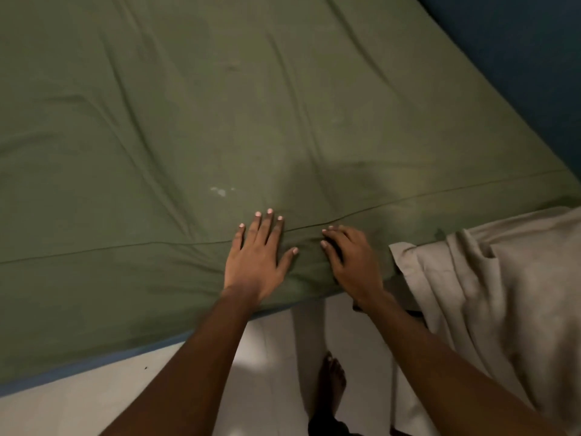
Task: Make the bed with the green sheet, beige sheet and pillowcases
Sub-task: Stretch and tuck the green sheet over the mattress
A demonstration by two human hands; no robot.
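Right now my left hand (pixel 257 256) lies flat on the green sheet (pixel 188 121), fingers (pixel 267 225) released and spread just past the seam near the bed's near edge. Beside it, my right hand (pixel 352 262) has its fingers (pixel 338 234) bent, tips pressed into the same sheet; whether they are pinching a fold I cannot tell. The green sheet covers the bed, creased, with pale spots (pixel 220 191) just beyond my left hand. A strip of blue mattress (pixel 94 371) shows below it. The beige sheet (pixel 490 294) is bunched at my right, hanging over the edge toward the pale floor (pixel 125 398), close to my right wrist. My bare foot (pixel 333 379) stands between my arms
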